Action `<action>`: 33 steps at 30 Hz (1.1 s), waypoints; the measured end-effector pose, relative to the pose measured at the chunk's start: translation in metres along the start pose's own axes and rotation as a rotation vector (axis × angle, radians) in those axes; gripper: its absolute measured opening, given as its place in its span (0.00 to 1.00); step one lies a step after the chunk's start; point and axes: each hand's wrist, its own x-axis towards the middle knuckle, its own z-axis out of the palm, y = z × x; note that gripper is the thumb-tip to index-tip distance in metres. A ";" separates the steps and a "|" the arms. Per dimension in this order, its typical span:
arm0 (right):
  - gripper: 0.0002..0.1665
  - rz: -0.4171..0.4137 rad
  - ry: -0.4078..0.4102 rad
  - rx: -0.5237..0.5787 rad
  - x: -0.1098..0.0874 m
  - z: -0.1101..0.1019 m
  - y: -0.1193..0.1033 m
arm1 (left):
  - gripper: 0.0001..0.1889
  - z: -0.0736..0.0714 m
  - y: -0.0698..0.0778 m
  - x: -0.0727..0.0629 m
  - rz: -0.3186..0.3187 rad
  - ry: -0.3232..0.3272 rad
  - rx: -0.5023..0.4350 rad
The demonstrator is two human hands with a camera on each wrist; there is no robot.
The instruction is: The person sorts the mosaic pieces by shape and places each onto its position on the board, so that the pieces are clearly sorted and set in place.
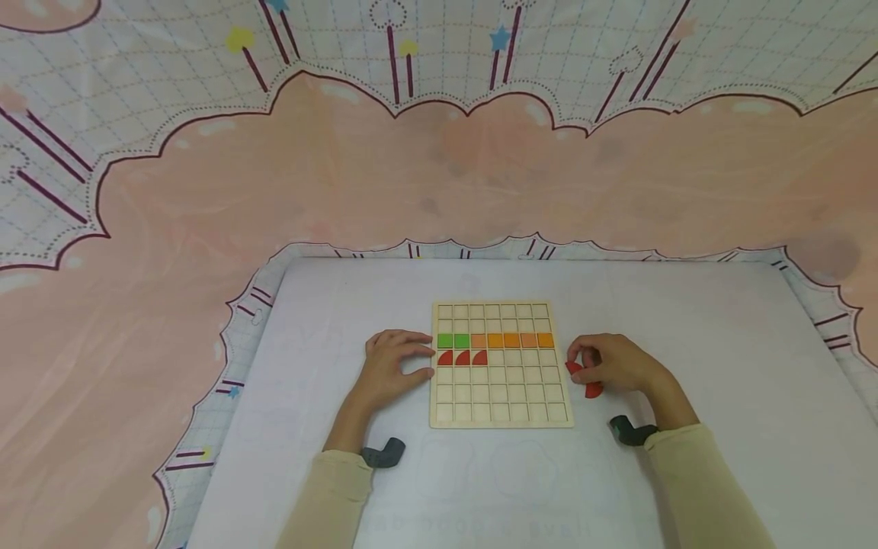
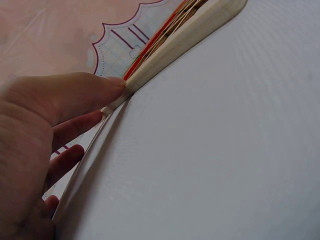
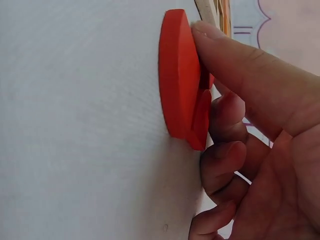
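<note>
A wooden grid board (image 1: 501, 415) lies flat on the white tabletop, holding a row of green and orange squares (image 1: 511, 340) and, below it, three red quarter-circle pieces (image 1: 463, 357) at the left. My left hand (image 1: 391, 364) rests at the board's left edge, fingers loosely extended; in the left wrist view its thumb (image 2: 95, 92) touches the rim. To the right of the board, my right hand (image 1: 613, 362) pinches a red quarter-circle piece (image 1: 573, 367) between thumb and fingers. Another red piece (image 1: 594, 390) lies under that hand. The right wrist view shows overlapping red pieces (image 3: 177, 75) beside the thumb.
The white tabletop (image 1: 309, 305) has a scalloped, patterned border. Beyond it spreads a pink and white patterned cloth (image 1: 411, 183). A dark strap end juts from each wrist, such as the one (image 1: 386, 453) at the left sleeve.
</note>
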 end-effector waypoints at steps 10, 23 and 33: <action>0.12 -0.010 0.036 -0.005 0.000 0.001 0.008 | 0.14 -0.002 0.001 -0.001 -0.001 0.000 -0.005; 0.15 0.008 0.112 0.181 -0.002 0.001 0.005 | 0.14 -0.001 0.002 -0.001 -0.001 -0.012 -0.013; 0.12 -0.011 0.152 0.431 0.012 0.011 -0.012 | 0.14 -0.002 0.001 0.000 0.008 -0.008 -0.022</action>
